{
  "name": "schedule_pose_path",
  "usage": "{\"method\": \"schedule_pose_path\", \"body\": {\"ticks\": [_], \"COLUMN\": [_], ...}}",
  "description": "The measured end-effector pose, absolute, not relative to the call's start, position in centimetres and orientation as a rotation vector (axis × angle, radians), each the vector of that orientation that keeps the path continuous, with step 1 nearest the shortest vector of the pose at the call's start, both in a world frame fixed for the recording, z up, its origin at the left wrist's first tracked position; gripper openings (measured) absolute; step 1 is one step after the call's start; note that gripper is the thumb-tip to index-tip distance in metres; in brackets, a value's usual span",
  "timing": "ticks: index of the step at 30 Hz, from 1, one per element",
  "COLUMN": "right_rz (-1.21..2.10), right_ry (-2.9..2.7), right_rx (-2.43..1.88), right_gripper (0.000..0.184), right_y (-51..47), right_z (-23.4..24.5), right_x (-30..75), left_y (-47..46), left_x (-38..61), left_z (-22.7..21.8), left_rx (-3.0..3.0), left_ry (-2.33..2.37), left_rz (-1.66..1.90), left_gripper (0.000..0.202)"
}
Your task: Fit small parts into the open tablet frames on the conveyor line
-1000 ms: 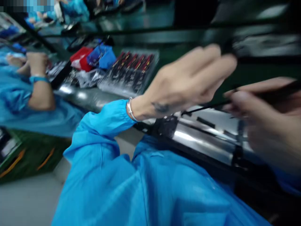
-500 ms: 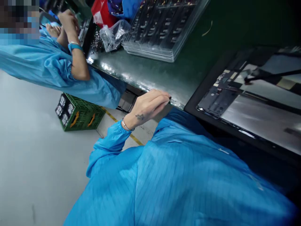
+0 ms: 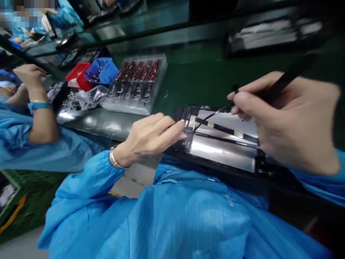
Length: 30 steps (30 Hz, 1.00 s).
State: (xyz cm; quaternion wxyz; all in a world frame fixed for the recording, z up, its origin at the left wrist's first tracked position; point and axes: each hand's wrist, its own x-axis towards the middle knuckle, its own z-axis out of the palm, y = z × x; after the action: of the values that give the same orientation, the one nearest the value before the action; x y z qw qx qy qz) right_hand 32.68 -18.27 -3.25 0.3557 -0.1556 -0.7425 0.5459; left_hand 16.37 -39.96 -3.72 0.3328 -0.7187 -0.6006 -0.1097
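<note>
Fingers of the right hand (image 3: 293, 122) pinch a slim black tool (image 3: 282, 82), partly hiding a flat black-and-silver device (image 3: 221, 153); whether the curled left hand (image 3: 151, 136) grips anything, I cannot tell.

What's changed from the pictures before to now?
The left hand moved right, from the edge of the green table to the left end of the opened device. Whether it took or dropped anything isn't clear. The right hand still holds the dark tool; the clear trays stayed put.
</note>
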Motion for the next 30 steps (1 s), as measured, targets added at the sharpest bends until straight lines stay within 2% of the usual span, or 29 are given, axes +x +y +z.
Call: {"method": "schedule_pose_path", "body": {"ticks": [3, 9, 13, 16, 21, 24, 30], "right_rz": [1.262, 1.388, 1.372, 1.354, 1.324, 1.254, 1.023], "right_ry": [-1.917, -1.866, -1.938, -2.054, -2.1, -2.066, -2.332], "right_rx": [-0.338, -0.283, -0.325, -0.298, -0.22, -0.253, -0.311], "right_gripper": [0.013, 0.014, 0.025, 0.026, 0.026, 0.026, 0.024], "right_y": [-18.2, -17.9, -16.8, -16.2, -16.4, -16.4, -13.9], "right_z": [-3.2, -3.6, -3.8, -3.8, -4.2, -4.2, -3.9], "right_x": [31.8, 31.7, 31.1, 30.7, 30.6, 31.1, 34.0], "left_y": [-34.3, -30.0, -30.1, -30.1, -30.2, -30.9, -31.8], "left_x": [17.0, 17.2, 15.8, 15.5, 15.8, 15.6, 14.0], "left_z": [-2.1, -2.1, -2.1, -1.8, -1.7, -2.1, -3.1], "left_rx": [-1.785, -1.746, -1.894, -1.874, -1.826, -1.875, -2.206], "left_ry": [-1.371, -1.405, -1.777, -1.98, -2.069, -2.075, -2.12], "left_rz": [-0.272, -0.331, -0.96, -1.415, -1.684, -1.593, -0.804], "left_gripper": [0.03, 0.035, 0.032, 0.041, 0.041, 0.033, 0.029]}}
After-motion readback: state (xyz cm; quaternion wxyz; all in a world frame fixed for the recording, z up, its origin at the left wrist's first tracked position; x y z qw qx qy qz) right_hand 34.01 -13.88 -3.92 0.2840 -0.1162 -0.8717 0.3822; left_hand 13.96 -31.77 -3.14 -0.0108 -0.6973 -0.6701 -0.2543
